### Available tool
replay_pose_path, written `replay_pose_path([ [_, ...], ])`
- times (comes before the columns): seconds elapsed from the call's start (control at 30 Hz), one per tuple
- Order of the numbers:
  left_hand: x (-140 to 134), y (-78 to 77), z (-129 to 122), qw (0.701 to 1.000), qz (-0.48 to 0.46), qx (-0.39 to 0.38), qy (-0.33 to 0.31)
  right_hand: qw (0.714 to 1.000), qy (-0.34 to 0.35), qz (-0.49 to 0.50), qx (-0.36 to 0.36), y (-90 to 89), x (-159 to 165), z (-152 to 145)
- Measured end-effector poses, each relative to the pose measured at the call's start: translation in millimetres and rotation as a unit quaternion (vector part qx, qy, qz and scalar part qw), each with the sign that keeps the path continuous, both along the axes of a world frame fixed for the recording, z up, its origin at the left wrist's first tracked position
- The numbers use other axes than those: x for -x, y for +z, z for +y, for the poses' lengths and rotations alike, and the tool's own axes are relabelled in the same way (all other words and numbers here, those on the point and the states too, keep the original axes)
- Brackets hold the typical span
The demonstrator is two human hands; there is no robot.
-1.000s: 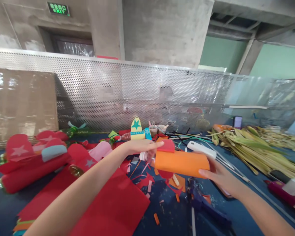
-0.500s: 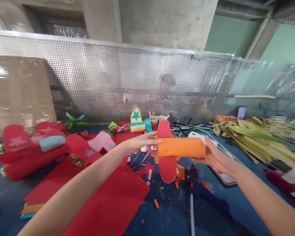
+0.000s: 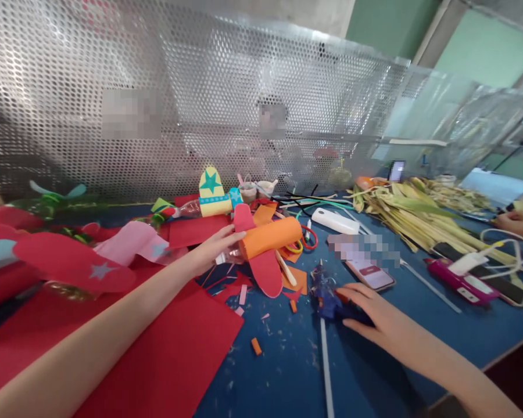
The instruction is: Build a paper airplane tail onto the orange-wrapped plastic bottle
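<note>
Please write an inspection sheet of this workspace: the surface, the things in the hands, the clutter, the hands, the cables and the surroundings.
Surface: blue table, strewn with paper scraps.
Things in hand: orange-wrapped bottle plane with red wings, lifted off the table; dark blue glue gun lying flat.
Clutter: red sheet, phone, yellow-green leaf strips, white case.
Hands: left hand grips the plane's clear neck end; right hand rests on the glue gun, grip unclear.
Cables: white cable at a pink device.
Surroundings: perforated metal screen; another person's hand far right.
</note>
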State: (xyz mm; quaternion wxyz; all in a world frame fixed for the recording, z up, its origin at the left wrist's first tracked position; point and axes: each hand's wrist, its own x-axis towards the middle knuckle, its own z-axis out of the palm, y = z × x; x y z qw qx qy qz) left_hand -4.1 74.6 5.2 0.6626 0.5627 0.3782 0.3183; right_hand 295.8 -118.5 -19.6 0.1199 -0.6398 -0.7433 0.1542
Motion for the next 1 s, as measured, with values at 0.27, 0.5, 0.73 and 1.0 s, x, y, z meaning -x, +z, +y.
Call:
replay_pose_path([
  [0.27,-23,-6.6,17,0.981,0.108,-0.157,0.045,0.999,0.006,-0.022,-0.043,5.5,-17,37],
  [0.5,-18,-18.3,3,0.886,0.271,-0.353,0.132,0.983,0.038,-0.102,-0.146,-22.6,-35,43],
  [0.73,12,-1.1,-26,0.768,0.392,-0.491,0.124,0.913,0.114,-0.161,-0.356,14.5,1,56],
  [1.0,74,1.4,-4,0.710,0.504,-0.474,0.134,0.949,0.141,-0.038,-0.281,31.0,85,77],
])
